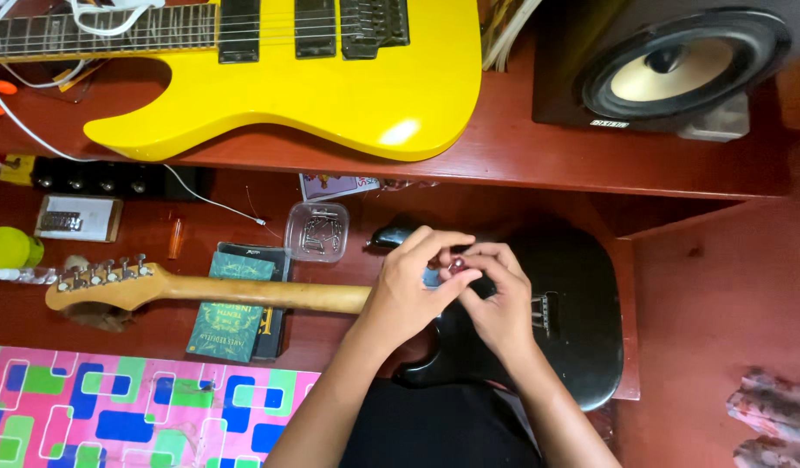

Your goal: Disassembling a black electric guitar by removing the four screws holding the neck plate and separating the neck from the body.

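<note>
Nearest the camera, two bare forearms rise from the bottom edge and meet over the glossy black electric guitar body point(573, 329), which lies flat on the dark red wooden desk point(721, 286) with its pale wooden neck point(244, 293) running left to a headstock with metal tuners point(96, 279). Both hands are closed together on one tiny part: the left hand point(408, 290) curls over from the left, the right hand point(499, 303) meets it from the right, and between their fingertips sits a small reddish-pink round piece point(457, 265), pinched just above the body. What the piece is cannot be told at this size.

Judging from how things lie, the work looks unfinished: the black guitar seems to carry no strings, and the small piece is in the fingers, not seated on the instrument.

Left of the hands, a dark green card box point(231, 305) lies under the neck, and just beyond it a clear plastic tub of small metal parts point(316, 231). Nearer left lies a bright patterned mat point(114, 407).

Farther off, on a raised shelf, rest a yellow electric guitar point(330, 82) and, to the right, a black speaker with a pale cone point(669, 69).
</note>
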